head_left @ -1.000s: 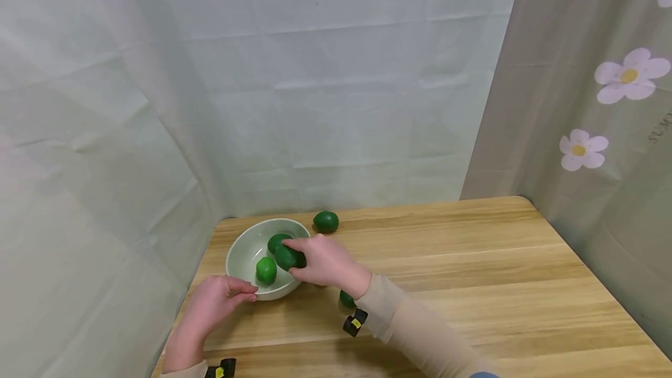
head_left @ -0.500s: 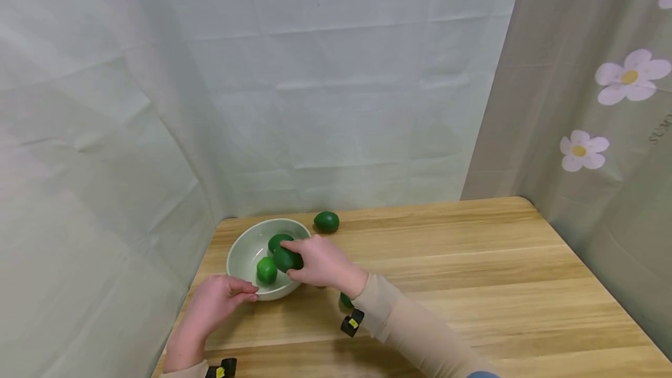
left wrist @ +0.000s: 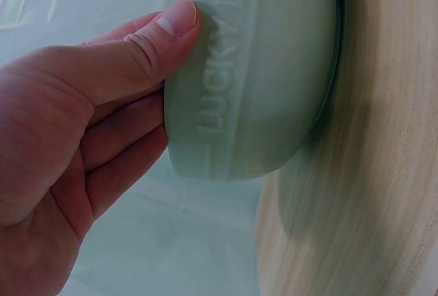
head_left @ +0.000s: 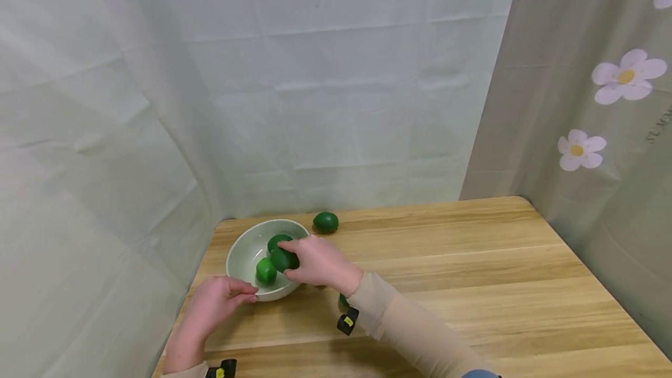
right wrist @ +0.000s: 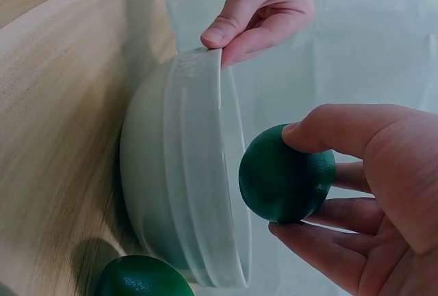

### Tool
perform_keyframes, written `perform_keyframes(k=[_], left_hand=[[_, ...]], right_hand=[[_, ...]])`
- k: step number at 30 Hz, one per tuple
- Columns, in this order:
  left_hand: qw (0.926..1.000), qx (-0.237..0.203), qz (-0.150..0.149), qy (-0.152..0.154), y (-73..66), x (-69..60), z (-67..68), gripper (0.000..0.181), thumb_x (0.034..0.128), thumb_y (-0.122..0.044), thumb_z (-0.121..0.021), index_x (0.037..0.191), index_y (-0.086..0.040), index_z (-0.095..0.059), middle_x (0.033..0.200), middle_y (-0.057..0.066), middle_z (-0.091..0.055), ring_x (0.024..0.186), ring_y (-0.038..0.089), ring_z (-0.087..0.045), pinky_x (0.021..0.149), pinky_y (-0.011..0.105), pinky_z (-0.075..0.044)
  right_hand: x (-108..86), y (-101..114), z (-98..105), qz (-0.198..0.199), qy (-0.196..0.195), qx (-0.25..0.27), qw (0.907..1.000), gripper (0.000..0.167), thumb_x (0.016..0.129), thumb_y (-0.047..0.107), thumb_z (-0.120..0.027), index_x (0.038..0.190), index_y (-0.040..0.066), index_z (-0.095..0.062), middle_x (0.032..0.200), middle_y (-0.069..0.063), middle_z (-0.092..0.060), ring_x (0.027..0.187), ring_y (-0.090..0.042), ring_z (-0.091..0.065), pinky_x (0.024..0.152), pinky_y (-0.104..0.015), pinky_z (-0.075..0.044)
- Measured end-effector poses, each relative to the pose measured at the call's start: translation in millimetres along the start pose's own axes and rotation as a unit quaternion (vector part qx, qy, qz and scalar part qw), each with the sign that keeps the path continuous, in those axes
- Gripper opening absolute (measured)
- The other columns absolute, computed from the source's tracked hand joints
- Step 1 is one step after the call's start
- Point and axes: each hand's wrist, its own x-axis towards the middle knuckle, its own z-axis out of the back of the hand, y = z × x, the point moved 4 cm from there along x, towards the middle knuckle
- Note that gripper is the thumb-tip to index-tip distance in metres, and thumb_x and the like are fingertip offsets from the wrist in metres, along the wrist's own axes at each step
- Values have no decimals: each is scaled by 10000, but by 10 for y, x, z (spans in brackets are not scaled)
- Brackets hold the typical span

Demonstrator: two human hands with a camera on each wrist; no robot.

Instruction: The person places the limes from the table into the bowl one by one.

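My left hand (head_left: 215,307) pinches the near-left rim of a pale green bowl (head_left: 241,255), thumb outside the wall in the left wrist view. Between the thumb and fingers of my right hand (head_left: 320,262) is a dark green fruit (head_left: 284,259), over the bowl's right part. The right wrist view shows this fruit (right wrist: 284,176) just outside the plane of the rim, with the hand (right wrist: 376,193) around it. Inside the bowl lie a bright green fruit (head_left: 266,271) and another dark green one (head_left: 278,242).
A dark green fruit (head_left: 326,222) lies behind the bowl to the right, near the back edge of the wooden table (head_left: 446,261). Another (head_left: 343,301) is partly hidden by my right wrist. Pale curtains (head_left: 336,104) hang behind and at both sides.
My right hand, with the dark green fruit in its grip, has shifted slightly left over the bowl. The left hand remains on the rim.
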Motion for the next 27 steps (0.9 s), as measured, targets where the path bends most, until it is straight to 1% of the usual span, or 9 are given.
perform_keyframes(k=[6, 12, 18, 20, 25, 27], left_hand=[[10000, -2, 81, 56, 10, 1, 3, 109, 815, -238, -934, 893, -289, -878, 868, -180, -790, 847, 74, -750, 756, 358, -612], [10000, -4, 67, 24, 23, -5, 3, 108, 812, -240, -935, 891, -287, -878, 862, -183, -789, 845, 70, -750, 746, 354, -610], [10000, -29, 62, 29, 27, -4, -8, 107, 811, -244, -936, 893, -283, -880, 856, -191, -786, 835, 63, -746, 742, 354, -610], [10000, -48, 50, 30, 26, -2, -10, 106, 813, -246, -935, 894, -286, -879, 858, -196, -784, 835, 55, -743, 745, 353, -610], [10000, -29, -33, -21, 18, 1, -13, 110, 809, -242, -938, 888, -290, -879, 851, -199, -782, 825, 41, -734, 742, 350, -606], [10000, -40, 16, 10, 20, 2, -15, 108, 813, -243, -937, 889, -293, -879, 851, -201, -781, 826, 44, -734, 745, 352, -606]], right_hand=[[76, -31, -65, -28, 92, -134, 9999, 568, 920, 239, -822, 1457, 130, -672, 1251, 40, -753, 796, -11, -592, 692, -127, -472], [158, -52, -154, -125, 211, -363, 9990, 563, 912, 236, -823, 1446, 133, -679, 1148, 45, -758, 770, -33, -584, 671, -147, -462], [228, -62, -233, -370, 397, -674, 9962, 541, 906, 254, -835, 1420, 152, -701, 1189, 48, -767, 810, -23, -600, 742, -177, -509], [251, -70, -266, -475, 461, -728, 9951, 534, 898, 257, -848, 1405, 163, -711, 1176, 64, -768, 826, -14, -612, 764, -191, -529], [296, -85, -346, -637, 589, -914, 9920, 472, 891, 263, -867, 1338, 185, -741, 1062, 88, -759, 827, -34, -634, 758, -226, -553], [308, -78, -371, -621, 623, -1045, 9906, 422, 889, 267, -870, 1289, 189, -758, 1013, 90, -750, 816, -46, -637, 750, -234, -558]])
